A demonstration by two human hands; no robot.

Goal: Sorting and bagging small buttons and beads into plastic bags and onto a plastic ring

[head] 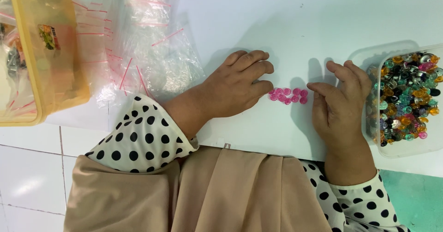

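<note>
At the bottom of the frame a beige cloth (221, 190) and polka-dot sleeves (138, 139) lie nearest the camera. Just above, at mid-frame on the white table (286, 24), the left hand (235, 86) rests flat, fingers pressed together, fingertips touching a small cluster of pink beads (288, 95). The right hand (339, 105) stands on its edge just beside the cluster, fingers loosely curled, pinching nothing. The beads look tiny, light, hard and smooth (likely to roll or skid), so I judge they are best pinched singly at their sides or corralled with fingertips. At right sits a clear tub of mixed-colour beads (406, 98). Farther, upper left, lie small clear zip bags (147, 42) and a yellow box (50, 52).
</note>
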